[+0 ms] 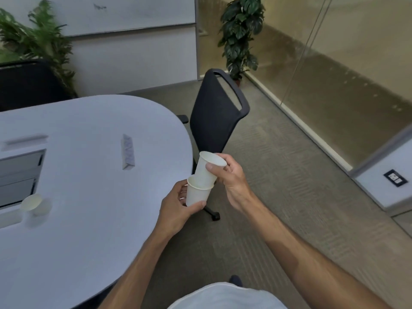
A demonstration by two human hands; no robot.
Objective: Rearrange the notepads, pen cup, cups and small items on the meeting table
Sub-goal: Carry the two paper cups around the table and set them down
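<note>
Edging the white table (89,219), grey carpet (289,197) meets glass wall (334,74).

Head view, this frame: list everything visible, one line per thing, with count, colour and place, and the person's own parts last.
Paper cups: 2 in hand, white, one nested part-way into the other, held off the table's right edge.
Paper cup: 1, white, blurred, on the table at left.
Table: 1, white, rounded end, filling the left half.
Small white strip: 1, on the table centre; too blurred to identify.
Cable hatch: 1, grey, set into the table at far left.
Chairs: 2, black, one right of the table, one at far left.
Plants: 2, green, back centre and back left.
Left hand: grips the lower cup.
Right hand: grips the upper cup.
</note>
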